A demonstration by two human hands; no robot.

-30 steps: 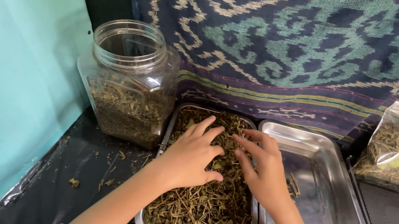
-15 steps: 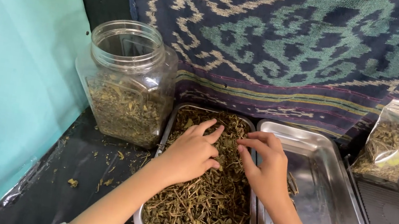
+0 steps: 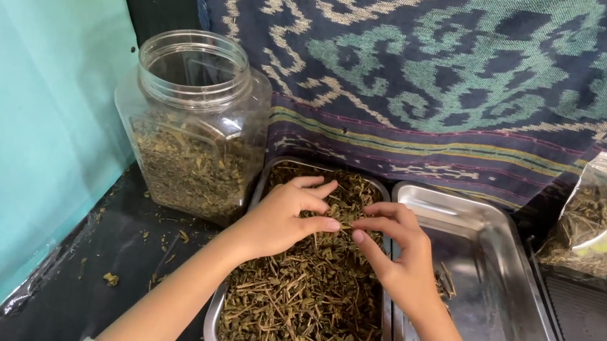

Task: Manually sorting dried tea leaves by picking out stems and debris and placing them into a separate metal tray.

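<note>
Both hands are held low over the dried leaves (image 3: pixel 303 307), a loose, brittle heap of olive-brown flakes and thin woody stems by which the left steel tray (image 3: pixel 216 318) is filled nearly to its rim. The left hand (image 3: pixel 282 219) is curled, its fingers bent together onto the heap, and a small pinch of leaf is pressed between thumb and forefinger. The right hand (image 3: pixel 395 252) is met almost fingertip to fingertip, its fingers drawn together on a thin stem. Two rectangular trays of polished metal with rounded corners are seen side by side on the dark desk (image 3: pixel 107 253); the right tray (image 3: pixel 496 303) is smooth, shiny and nearly bare, apart from a few stray stems. One clear plastic jar (image 3: pixel 194 126), squarish with a round open mouth, is stood just left of the trays and is part filled with the same leaf. One clear plastic bag (image 3: pixel 601 219) of leaf is propped at the far right, before a woven patterned cloth (image 3: pixel 448 64).
</note>
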